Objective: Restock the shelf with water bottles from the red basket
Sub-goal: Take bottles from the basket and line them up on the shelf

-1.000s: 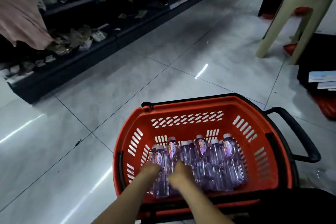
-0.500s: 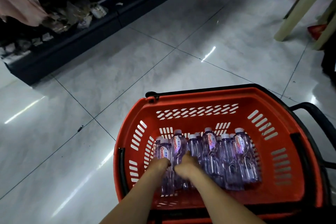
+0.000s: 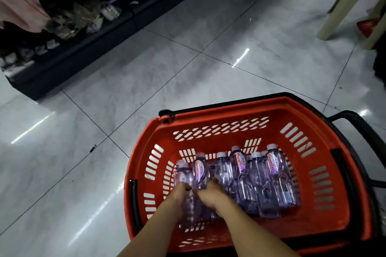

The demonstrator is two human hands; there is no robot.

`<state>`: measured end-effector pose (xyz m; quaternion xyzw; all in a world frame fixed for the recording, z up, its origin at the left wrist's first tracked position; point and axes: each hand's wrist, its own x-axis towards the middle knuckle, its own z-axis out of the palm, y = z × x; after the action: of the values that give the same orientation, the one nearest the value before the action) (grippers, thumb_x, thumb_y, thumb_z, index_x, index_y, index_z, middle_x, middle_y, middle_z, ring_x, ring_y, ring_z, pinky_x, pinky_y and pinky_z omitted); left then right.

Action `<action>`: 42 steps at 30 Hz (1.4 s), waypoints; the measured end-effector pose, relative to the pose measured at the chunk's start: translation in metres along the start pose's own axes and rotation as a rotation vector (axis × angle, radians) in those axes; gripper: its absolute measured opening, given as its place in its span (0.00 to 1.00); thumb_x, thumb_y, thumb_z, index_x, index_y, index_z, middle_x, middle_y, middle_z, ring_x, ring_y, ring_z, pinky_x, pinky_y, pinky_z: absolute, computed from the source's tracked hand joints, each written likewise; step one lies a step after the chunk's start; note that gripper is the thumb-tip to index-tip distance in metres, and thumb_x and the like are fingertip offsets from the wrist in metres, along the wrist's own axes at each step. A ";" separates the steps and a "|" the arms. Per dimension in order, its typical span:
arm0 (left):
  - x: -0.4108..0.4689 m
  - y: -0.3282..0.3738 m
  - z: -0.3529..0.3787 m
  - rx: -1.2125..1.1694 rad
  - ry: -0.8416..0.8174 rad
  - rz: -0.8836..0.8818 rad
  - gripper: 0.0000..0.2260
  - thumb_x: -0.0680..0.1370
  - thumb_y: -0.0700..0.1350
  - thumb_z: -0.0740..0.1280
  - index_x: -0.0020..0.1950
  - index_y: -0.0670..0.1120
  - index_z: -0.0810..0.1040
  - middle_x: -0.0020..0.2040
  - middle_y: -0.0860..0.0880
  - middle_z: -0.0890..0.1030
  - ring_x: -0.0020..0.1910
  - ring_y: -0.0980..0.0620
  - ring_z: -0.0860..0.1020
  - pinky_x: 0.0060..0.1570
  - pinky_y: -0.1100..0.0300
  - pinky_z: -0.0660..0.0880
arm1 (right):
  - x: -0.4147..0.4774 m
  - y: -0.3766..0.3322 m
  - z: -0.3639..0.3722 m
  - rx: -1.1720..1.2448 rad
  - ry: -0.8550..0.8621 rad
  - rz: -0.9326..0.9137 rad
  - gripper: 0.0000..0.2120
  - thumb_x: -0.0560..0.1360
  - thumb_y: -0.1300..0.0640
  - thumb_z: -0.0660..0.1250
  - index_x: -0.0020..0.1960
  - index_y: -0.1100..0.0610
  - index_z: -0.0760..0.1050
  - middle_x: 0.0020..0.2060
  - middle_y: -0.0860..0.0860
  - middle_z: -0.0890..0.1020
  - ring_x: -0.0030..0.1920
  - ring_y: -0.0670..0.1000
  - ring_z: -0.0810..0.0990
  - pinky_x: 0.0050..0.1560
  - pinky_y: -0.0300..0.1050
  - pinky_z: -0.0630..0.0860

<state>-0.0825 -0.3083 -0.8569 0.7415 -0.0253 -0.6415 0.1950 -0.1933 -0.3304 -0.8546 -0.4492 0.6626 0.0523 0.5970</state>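
Observation:
A red basket [image 3: 325,185] with black handles stands on the tiled floor at the lower right. Several clear purple-tinted water bottles [image 3: 269,185] with white caps lie packed on its bottom. Both my hands are down inside it at the left end of the row. My left hand [image 3: 177,193] grips a bottle [image 3: 183,175] at the far left. My right hand [image 3: 211,193] grips the bottle [image 3: 200,171] beside it. My fingers are curled over the bottles and partly hidden. The dark shelf [image 3: 69,56] runs along the upper left.
The low shelf holds crumpled packets [image 3: 83,16], and a pink cloth [image 3: 18,0] hangs over its left end. Pale stool legs [image 3: 342,4] stand at the upper right by red items [image 3: 367,25]. Glossy grey tiles [image 3: 188,58] lie between basket and shelf.
The view has tilted down and shifted, so the basket sits lower and further right. Both hands stay on the left bottles, which look slightly raised.

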 end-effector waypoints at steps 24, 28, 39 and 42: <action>-0.119 0.017 -0.006 -0.131 -0.079 0.505 0.22 0.73 0.35 0.73 0.63 0.46 0.70 0.52 0.43 0.83 0.43 0.45 0.84 0.32 0.55 0.79 | -0.101 -0.051 -0.088 0.221 0.088 -0.207 0.31 0.66 0.68 0.76 0.65 0.58 0.69 0.54 0.54 0.81 0.53 0.54 0.81 0.55 0.51 0.79; -0.168 0.037 0.011 -0.076 -0.249 0.674 0.24 0.69 0.35 0.75 0.61 0.48 0.73 0.52 0.43 0.84 0.45 0.44 0.85 0.44 0.46 0.81 | -0.155 -0.043 -0.131 0.294 0.195 -0.343 0.23 0.66 0.68 0.77 0.56 0.55 0.73 0.47 0.51 0.84 0.47 0.52 0.84 0.52 0.51 0.81; -0.301 0.020 0.144 0.123 -0.608 1.133 0.22 0.66 0.34 0.78 0.57 0.44 0.76 0.48 0.45 0.86 0.48 0.47 0.85 0.48 0.56 0.81 | -0.325 0.075 -0.213 0.583 0.726 -0.603 0.22 0.67 0.69 0.75 0.52 0.50 0.74 0.45 0.50 0.86 0.48 0.49 0.85 0.48 0.48 0.80; -0.331 -0.002 0.187 0.189 -0.754 1.153 0.21 0.67 0.32 0.77 0.57 0.43 0.76 0.46 0.44 0.86 0.47 0.46 0.85 0.45 0.57 0.80 | -0.369 0.120 -0.221 0.661 0.886 -0.623 0.23 0.67 0.71 0.75 0.54 0.51 0.73 0.46 0.50 0.85 0.48 0.48 0.85 0.51 0.46 0.80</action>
<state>-0.3204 -0.2588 -0.5648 0.3500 -0.5369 -0.6443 0.4172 -0.4795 -0.1966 -0.5389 -0.3919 0.6661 -0.5223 0.3604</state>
